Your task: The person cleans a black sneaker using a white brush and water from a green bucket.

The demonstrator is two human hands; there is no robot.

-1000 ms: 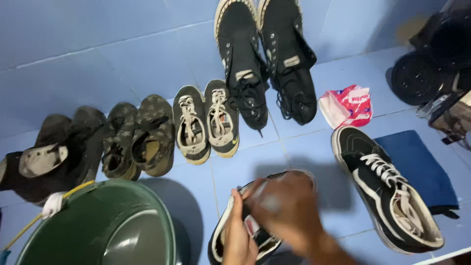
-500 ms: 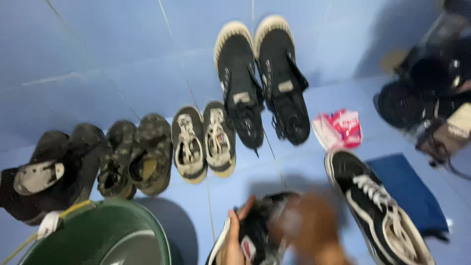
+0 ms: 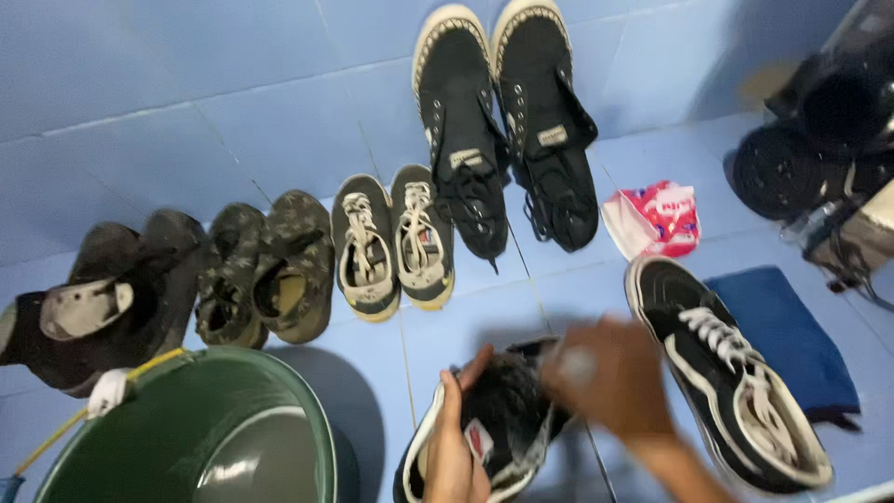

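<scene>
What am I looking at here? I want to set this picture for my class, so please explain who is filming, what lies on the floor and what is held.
A camera worn on a person's head looks down at their own bare hands. The left hand grips a black shoe with a white sole; the blurred right hand rests on its top. On the blue tiled floor lie its matching shoe, tall black boots, small grey sneakers, camouflage shoes, a green bucket and a blue cloth.
</scene>
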